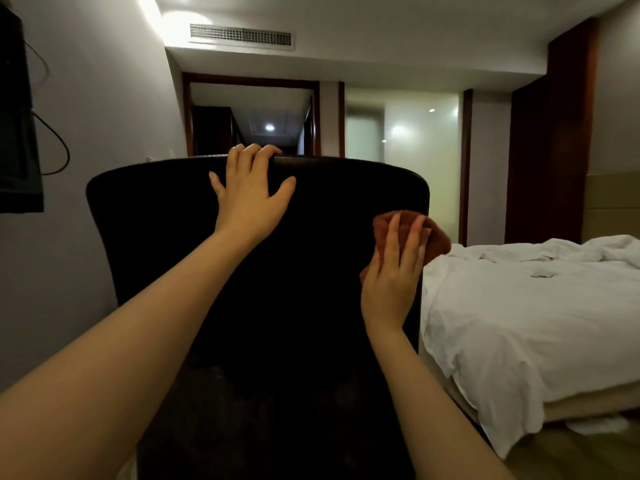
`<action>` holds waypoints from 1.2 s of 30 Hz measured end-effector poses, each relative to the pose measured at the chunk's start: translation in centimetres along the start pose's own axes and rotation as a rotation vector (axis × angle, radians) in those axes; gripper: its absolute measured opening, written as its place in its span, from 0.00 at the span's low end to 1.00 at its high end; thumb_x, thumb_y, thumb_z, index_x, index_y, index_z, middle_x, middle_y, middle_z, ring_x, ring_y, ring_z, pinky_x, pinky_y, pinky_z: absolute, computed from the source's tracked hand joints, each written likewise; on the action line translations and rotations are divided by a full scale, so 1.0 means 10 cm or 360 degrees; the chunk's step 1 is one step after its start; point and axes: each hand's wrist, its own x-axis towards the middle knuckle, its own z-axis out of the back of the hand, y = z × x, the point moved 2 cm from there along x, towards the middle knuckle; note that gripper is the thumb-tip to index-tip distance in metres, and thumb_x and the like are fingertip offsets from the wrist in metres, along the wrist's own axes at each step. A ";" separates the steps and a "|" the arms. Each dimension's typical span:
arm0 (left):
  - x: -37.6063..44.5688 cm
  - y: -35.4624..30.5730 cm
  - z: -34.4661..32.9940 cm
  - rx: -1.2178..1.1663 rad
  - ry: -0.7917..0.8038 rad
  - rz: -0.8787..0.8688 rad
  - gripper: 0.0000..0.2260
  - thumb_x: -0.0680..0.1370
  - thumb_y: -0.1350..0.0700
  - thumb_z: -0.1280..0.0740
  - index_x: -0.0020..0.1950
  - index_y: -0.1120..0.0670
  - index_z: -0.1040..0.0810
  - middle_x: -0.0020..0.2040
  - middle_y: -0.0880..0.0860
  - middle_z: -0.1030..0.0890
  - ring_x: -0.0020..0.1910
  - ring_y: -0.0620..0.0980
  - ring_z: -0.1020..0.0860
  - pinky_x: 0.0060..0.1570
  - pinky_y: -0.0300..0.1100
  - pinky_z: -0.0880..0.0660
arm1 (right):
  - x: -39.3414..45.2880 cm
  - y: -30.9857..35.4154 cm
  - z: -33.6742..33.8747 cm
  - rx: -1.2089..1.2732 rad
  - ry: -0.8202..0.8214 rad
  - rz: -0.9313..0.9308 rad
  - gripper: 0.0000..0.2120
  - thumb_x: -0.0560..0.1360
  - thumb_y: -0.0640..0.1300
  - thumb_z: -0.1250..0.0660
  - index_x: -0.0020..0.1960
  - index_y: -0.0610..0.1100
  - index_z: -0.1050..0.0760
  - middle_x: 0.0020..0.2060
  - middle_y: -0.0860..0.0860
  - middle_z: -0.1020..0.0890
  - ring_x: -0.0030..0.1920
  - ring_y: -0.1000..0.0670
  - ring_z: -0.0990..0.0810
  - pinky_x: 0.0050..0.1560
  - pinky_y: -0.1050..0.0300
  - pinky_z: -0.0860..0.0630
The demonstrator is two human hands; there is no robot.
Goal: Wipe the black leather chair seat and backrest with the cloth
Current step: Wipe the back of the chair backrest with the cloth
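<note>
The black leather chair (166,216) fills the middle of the view, its backrest upright in front of me. My left hand (249,192) grips the backrest's top edge, fingers curled over it and thumb spread on the near face. A reddish-brown cloth (438,239) is pressed flat against the backrest's right edge by my right hand (393,271), fingers straight and together on top of it. The seat is too dark to make out.
A bed with rumpled white sheets (519,306) stands close on the chair's right. On the left wall hangs a dark screen (15,133) with a dangling cable. A doorway and hallway (252,123) lie beyond the chair, and wooden floor (571,455) shows at bottom right.
</note>
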 end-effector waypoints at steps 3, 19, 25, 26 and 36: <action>0.00 0.01 -0.01 0.0019 -0.0011 -0.0017 0.21 0.77 0.49 0.40 0.70 0.49 0.38 0.72 0.50 0.41 0.75 0.50 0.52 0.69 0.63 0.60 | -0.76 -0.29 0.10 -0.0109 0.0252 0.0318 0.26 0.78 0.42 0.47 0.75 0.48 0.45 0.73 0.42 0.43 0.72 0.42 0.44 0.64 0.43 0.33; -0.06 0.16 -0.13 0.0110 -0.0098 -0.0191 0.28 0.77 0.49 0.39 0.74 0.48 0.46 0.76 0.50 0.48 0.76 0.52 0.58 0.69 0.60 0.63 | -0.99 -0.45 0.04 -0.0047 0.0416 0.0879 0.27 0.76 0.36 0.43 0.73 0.50 0.41 0.73 0.47 0.41 0.74 0.45 0.44 0.66 0.48 0.36; -0.21 0.32 -0.06 0.0101 -0.0014 -0.0378 0.32 0.78 0.49 0.40 0.76 0.49 0.53 0.78 0.50 0.55 0.76 0.52 0.61 0.70 0.55 0.62 | -1.07 -0.59 0.15 -0.0093 0.0675 0.1490 0.22 0.80 0.38 0.47 0.73 0.49 0.40 0.71 0.49 0.34 0.73 0.50 0.41 0.70 0.48 0.40; -0.29 0.40 -0.05 0.0061 -0.0016 -0.0390 0.31 0.78 0.49 0.40 0.76 0.49 0.53 0.78 0.50 0.55 0.76 0.51 0.60 0.71 0.54 0.61 | -0.89 -0.49 0.14 -0.0062 0.0576 0.1302 0.23 0.78 0.36 0.47 0.72 0.49 0.37 0.72 0.49 0.36 0.73 0.49 0.41 0.68 0.47 0.39; -1.21 1.91 -0.10 -0.0585 -0.0452 0.0686 0.26 0.81 0.49 0.48 0.76 0.53 0.52 0.77 0.52 0.50 0.76 0.50 0.50 0.75 0.51 0.50 | -1.47 0.38 -0.43 -0.0061 0.0618 0.1235 0.21 0.76 0.39 0.44 0.69 0.44 0.35 0.68 0.48 0.30 0.68 0.49 0.35 0.70 0.50 0.44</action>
